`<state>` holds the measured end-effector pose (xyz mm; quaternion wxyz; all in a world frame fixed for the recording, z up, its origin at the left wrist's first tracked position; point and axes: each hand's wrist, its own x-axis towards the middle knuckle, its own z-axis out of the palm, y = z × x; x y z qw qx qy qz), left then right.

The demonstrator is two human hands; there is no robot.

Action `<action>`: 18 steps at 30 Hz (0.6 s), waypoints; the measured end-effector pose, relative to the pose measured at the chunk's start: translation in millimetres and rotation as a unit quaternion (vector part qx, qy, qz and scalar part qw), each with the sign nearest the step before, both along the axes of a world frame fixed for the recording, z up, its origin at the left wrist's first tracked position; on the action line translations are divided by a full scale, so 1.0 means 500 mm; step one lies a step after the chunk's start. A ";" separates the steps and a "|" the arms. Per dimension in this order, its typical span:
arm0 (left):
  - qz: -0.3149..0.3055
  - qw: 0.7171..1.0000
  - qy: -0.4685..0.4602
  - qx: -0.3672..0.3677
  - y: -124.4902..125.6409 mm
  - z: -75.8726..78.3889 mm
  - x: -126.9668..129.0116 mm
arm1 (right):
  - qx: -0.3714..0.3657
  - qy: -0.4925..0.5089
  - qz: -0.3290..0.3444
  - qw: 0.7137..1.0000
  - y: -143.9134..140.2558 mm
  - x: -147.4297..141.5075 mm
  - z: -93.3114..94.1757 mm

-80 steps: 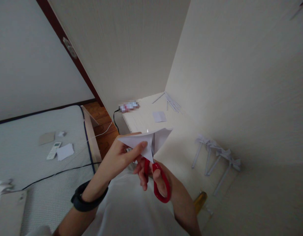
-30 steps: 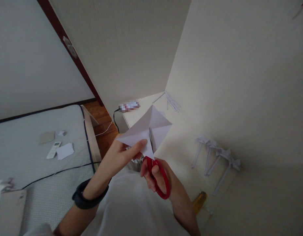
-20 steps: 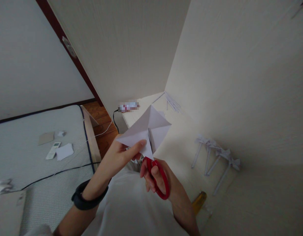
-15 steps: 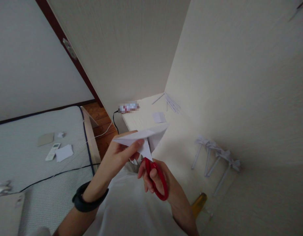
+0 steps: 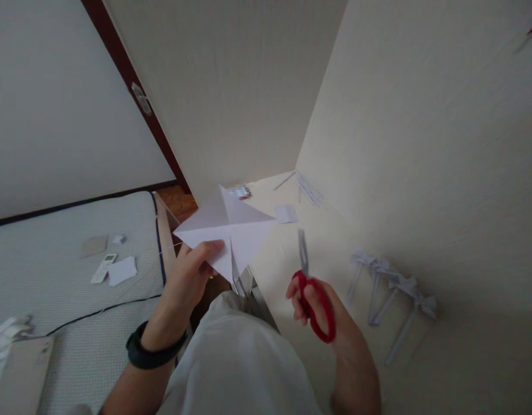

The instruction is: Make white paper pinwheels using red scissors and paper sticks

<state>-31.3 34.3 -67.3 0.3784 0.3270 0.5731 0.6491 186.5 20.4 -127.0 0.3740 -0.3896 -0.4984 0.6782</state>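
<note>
A person stands over a pale desk (image 5: pixel 291 253) set in a room corner. The left hand (image 5: pixel 192 276), a dark band at its wrist, pinches a folded white paper (image 5: pixel 229 227) by its lower edge, thumb on top, holding it up in the air to the left of the desk. The right hand (image 5: pixel 330 323) grips red-handled scissors (image 5: pixel 311 288), fingers curled through the loops, blades pointing up and looking closed, clear of the paper and above the desk. The paper looks light, thin and floppy, likely to crease or tear easily; a grip near the folds, where layers stiffen it, seems safest. On the desk, toward its far corner, lie thin paper strips (image 5: pixel 306 187) and a small paper square (image 5: pixel 286 213); along its right side, by the wall, lie several bow-topped paper sticks (image 5: pixel 391 288). Left of the desk, a bed (image 5: pixel 53 323) holds a remote (image 5: pixel 102 268), scraps and a black cable (image 5: pixel 101 311). Nothing lies between paper and scissors.
</note>
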 end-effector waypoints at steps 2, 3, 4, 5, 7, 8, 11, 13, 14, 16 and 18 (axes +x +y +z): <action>-0.083 0.994 -0.031 -0.071 -0.012 -0.006 -0.004 | 0.057 0.000 -0.086 0.995 0.005 0.014 0.008; -0.130 0.986 -0.042 -0.099 -0.018 -0.009 -0.005 | 0.084 0.001 -0.116 0.990 0.006 0.016 0.011; -0.171 0.977 -0.042 -0.118 -0.023 -0.011 -0.007 | 0.107 0.002 -0.141 0.984 0.005 0.015 0.015; -0.208 0.969 -0.034 -0.127 -0.027 -0.012 -0.009 | 0.125 0.003 -0.163 0.979 0.003 0.012 0.018; -0.282 0.950 -0.010 -0.131 -0.031 -0.013 -0.014 | 0.145 0.005 -0.198 0.969 -0.002 0.001 0.023; -0.316 0.939 0.000 -0.133 -0.031 -0.013 -0.015 | 0.148 0.005 -0.205 0.967 -0.006 -0.006 0.025; -0.382 0.916 0.005 -0.126 -0.025 -0.007 -0.016 | 0.157 -0.025 -0.213 0.964 -0.018 -0.025 0.033; -0.401 0.910 -0.003 -0.109 -0.018 -0.002 -0.012 | 0.190 -0.076 -0.225 0.953 -0.024 -0.034 0.039; -0.412 0.906 -0.004 -0.101 -0.014 0.001 -0.009 | 0.209 -0.099 -0.238 0.943 -0.026 -0.037 0.042; -0.431 0.897 0.002 -0.097 -0.007 0.003 -0.003 | 0.236 -0.130 -0.270 0.924 -0.028 -0.042 0.046; -0.444 0.889 0.018 -0.111 -0.002 0.001 0.001 | 0.246 -0.140 -0.305 0.909 -0.027 -0.048 0.048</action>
